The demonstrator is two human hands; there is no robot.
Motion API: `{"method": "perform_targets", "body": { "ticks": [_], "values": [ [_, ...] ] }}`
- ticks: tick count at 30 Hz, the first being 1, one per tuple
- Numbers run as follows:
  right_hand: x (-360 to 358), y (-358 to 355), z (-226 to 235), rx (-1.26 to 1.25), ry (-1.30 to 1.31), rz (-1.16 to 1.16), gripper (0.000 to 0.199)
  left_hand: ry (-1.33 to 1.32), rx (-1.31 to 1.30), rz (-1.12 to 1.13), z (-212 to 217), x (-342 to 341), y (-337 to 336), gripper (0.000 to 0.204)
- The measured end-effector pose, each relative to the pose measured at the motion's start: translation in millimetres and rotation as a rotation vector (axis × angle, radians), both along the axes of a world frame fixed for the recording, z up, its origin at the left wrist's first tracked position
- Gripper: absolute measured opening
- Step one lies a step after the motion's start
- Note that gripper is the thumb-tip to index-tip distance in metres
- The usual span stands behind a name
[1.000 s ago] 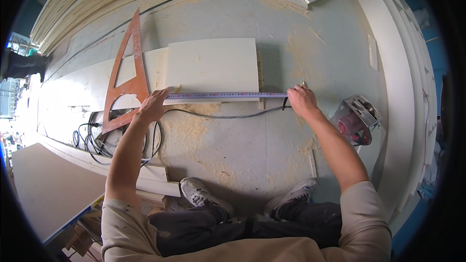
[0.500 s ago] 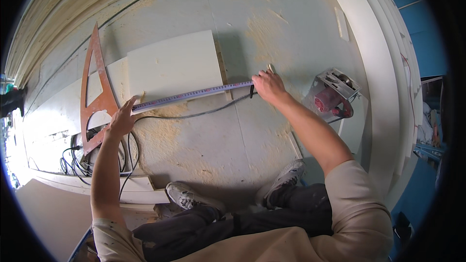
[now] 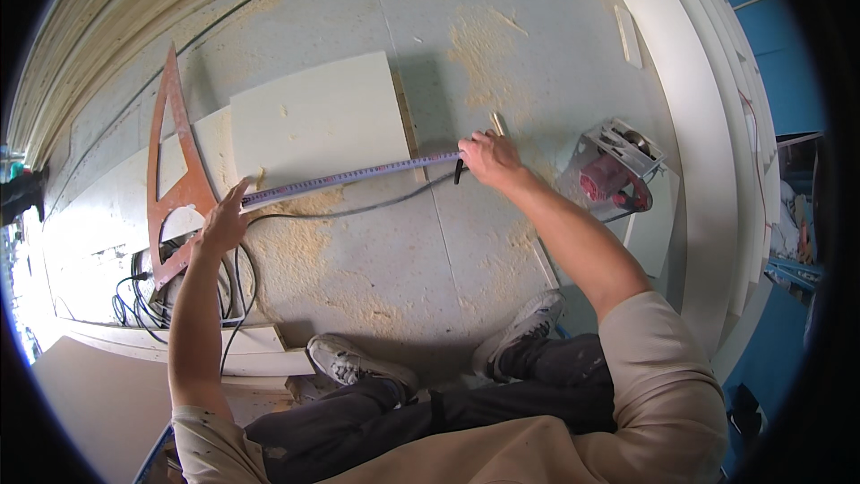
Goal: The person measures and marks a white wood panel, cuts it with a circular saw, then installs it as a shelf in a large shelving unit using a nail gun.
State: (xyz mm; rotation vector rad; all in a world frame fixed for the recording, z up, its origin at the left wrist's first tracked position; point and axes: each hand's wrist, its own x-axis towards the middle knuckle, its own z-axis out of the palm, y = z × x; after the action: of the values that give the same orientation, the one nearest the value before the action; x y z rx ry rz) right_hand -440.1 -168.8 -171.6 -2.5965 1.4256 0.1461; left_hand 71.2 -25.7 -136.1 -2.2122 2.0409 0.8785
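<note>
A tape measure blade [image 3: 358, 174] stretches across the near edge of a white board [image 3: 313, 112], sloping up to the right. My left hand [image 3: 221, 218] is closed on the blade's left end at the board's near left corner. My right hand [image 3: 491, 161] grips the other end, past the board's right edge; its fingers mostly hide the tape case. A dark strap [image 3: 459, 170] hangs under that hand, and a short tan stick-like piece [image 3: 498, 124] shows beyond its fingers. Beside my left hand rests a large orange triangular set square [image 3: 186, 191].
To the right sits a red circular saw [image 3: 612, 177]. Coiled black cables [image 3: 143, 300] lie left, and a grey cable [image 3: 358, 212] crosses the floor below the board. Sawdust [image 3: 300, 273] is scattered about. Long white panels [image 3: 708, 108] line the right side; stacked boards [image 3: 116, 22] lie far left.
My right hand has shifted slightly left, and the dark strap hangs at a different tilt. The tape stays stretched between both hands; the view has moved a little.
</note>
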Motion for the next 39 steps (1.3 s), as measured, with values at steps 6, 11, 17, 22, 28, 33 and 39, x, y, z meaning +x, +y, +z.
{"method": "perform_targets", "body": {
  "ticks": [6, 11, 17, 22, 28, 33, 39],
  "values": [
    [33.6, 10.8, 7.9, 0.192, -0.02, 0.002, 0.014, 0.39, -0.322, 0.336, -20.9, 28.7, 7.4, 0.055],
    [39.5, 17.4, 3.2, 0.396, -0.146, 0.011, 0.02, 0.363, -0.231, 0.603, -24.3, 44.0, 8.0, 0.053],
    [26.6, 18.4, 13.0, 0.69, -0.126, -0.127, 0.041, 0.951, -0.164, 1.124, -29.9, 24.1, 6.1, 0.084],
    [9.3, 17.8, 18.0, 0.796, -0.124, -0.202, 0.062, 0.875, -0.044, 1.036, -46.8, 35.4, 13.4, 0.076],
    [2.8, 13.2, 4.3, 1.245, -0.218, -0.425, 0.046, 0.503, -0.012, 0.875, -64.5, 26.0, 19.4, 0.034],
    [28.5, 3.3, -9.8, 1.409, -0.636, -0.623, 0.041, 0.455, -0.07, 0.79, -73.3, 9.9, 14.7, 0.033],
    [82.1, 3.0, -6.6, 0.814, -0.329, -0.598, 0.089, 0.75, 0.103, 0.977, -72.9, -29.1, 25.4, 0.036]
  ]
}}
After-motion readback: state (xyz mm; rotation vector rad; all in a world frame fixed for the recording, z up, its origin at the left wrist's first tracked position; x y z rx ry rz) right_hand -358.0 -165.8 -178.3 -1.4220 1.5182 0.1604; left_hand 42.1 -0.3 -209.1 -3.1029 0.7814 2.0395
